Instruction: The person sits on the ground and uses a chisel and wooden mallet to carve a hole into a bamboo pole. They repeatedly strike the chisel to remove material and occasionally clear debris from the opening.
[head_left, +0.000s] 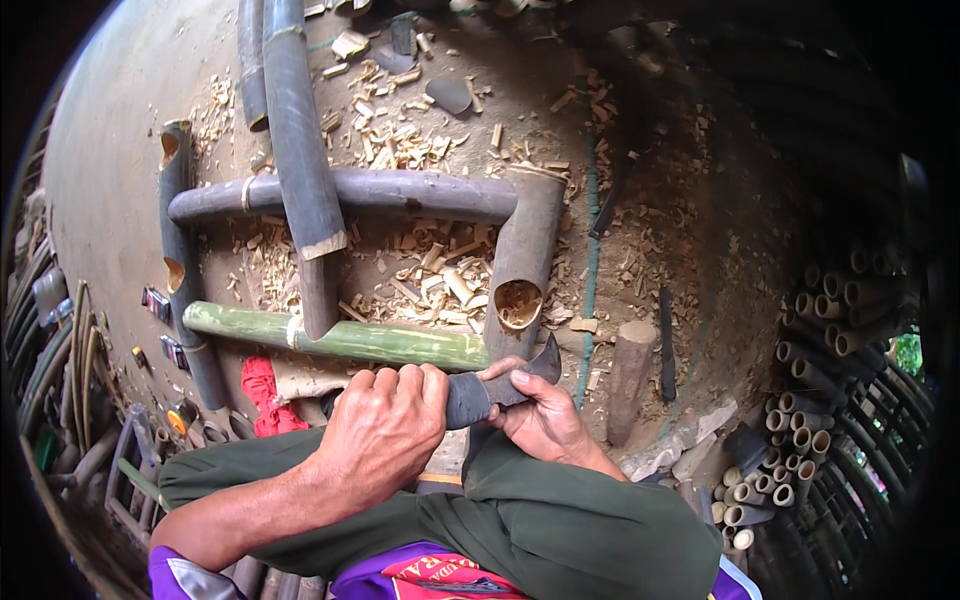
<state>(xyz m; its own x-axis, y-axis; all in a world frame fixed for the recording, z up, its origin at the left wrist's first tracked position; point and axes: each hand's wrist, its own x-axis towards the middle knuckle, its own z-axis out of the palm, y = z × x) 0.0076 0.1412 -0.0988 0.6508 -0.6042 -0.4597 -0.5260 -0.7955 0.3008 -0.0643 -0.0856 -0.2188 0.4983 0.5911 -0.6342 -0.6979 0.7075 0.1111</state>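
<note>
In front of my lap is a knife with a hooked dark blade and a dark wrapped handle. My left hand wraps its fingers round the handle. At the base of the blade, my right hand grips the knife between thumb and fingers. Just beyond my hands, a green bamboo pole runs across to a thick bamboo post with a round hole cut in its side. A dark bamboo pole joins the post farther away, and a notched bamboo post stands at the left.
Long dark bamboo poles lie over the frame. Wood shavings litter the ground. A short log is at my right, beyond it stacked cut bamboo. A red cloth lies by my left knee.
</note>
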